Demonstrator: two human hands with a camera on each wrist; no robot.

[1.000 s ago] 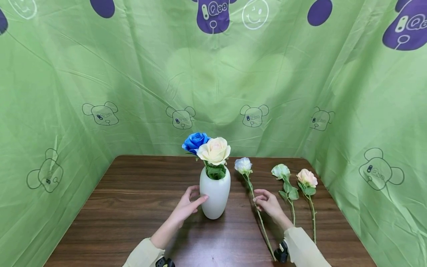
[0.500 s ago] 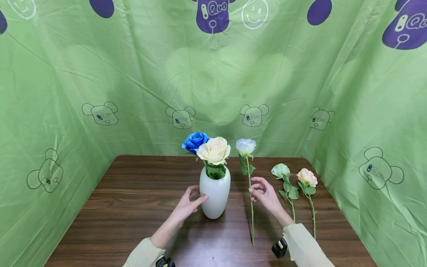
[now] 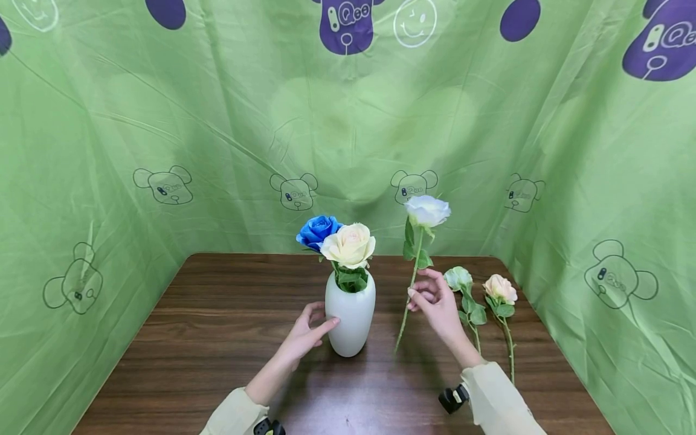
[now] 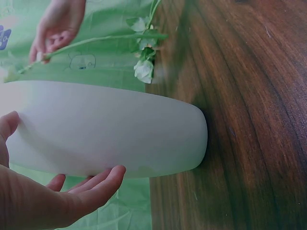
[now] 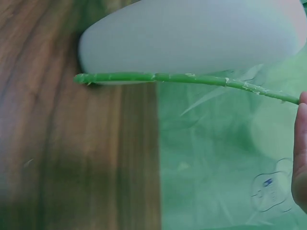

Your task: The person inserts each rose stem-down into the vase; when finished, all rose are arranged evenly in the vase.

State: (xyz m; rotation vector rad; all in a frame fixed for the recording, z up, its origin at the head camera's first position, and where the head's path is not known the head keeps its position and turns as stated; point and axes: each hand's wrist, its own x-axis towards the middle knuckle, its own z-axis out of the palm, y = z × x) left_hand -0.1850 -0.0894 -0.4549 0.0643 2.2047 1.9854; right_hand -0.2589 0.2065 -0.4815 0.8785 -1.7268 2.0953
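Note:
A white vase [image 3: 350,323] stands upright on the wooden table, holding a blue rose [image 3: 318,232] and a cream rose [image 3: 350,245]. My left hand [image 3: 304,333] holds the vase's left side, thumb on the front and fingers reaching round it; the left wrist view shows thumb and fingers [image 4: 98,191] against the white wall. To the vase's right, my right hand [image 3: 437,305] pinches the stem of a pale blue-white rose [image 3: 428,211] between thumb and fingers, bloom up and leaning right. Its green stem [image 5: 192,78] hangs beside the vase in the right wrist view, lower end above the table.
On the table [image 3: 217,320] at the right lie a pale green-white flower [image 3: 458,279] and a pale pink rose [image 3: 501,290], stems towards me. Green printed cloth [image 3: 348,133] surrounds the table at the back and both sides.
My right hand has lifted the pale blue-white rose off the table and tilted it upright, its bloom rising and its stem end swinging inwards. My left hand and the vase stay put.

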